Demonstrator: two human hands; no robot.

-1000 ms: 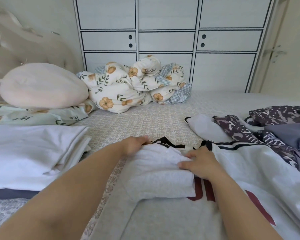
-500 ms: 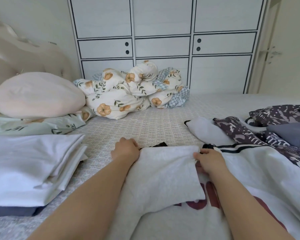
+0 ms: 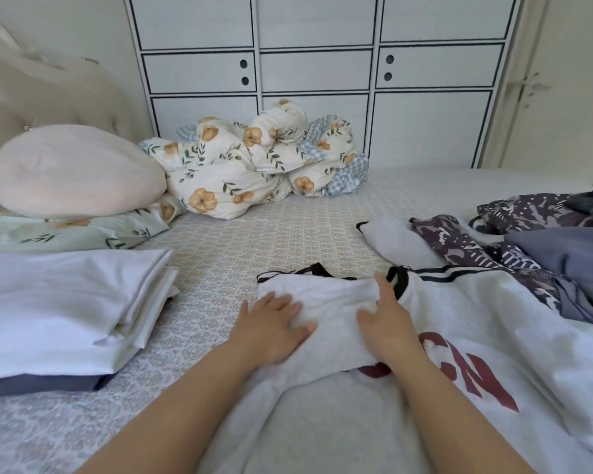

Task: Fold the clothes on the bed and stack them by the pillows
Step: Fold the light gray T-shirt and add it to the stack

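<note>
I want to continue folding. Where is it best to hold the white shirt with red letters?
Probably grip the white shirt at its unfolded right part, coming from the right: the left part already lies folded over, under the flat left hand and right hand.

I see two bare forearms rising from the bottom of the frame, sleeveless, no watch or rings; left hand [image 3: 273, 331] and right hand [image 3: 389, 323] ungloved.

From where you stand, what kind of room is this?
Most likely a home bedroom. A bed with a pale patterned sheet fills the view, a round pink pillow leans by a padded cream headboard, and a white built-in wardrobe with dark-trimmed doors lines the far wall.
</note>
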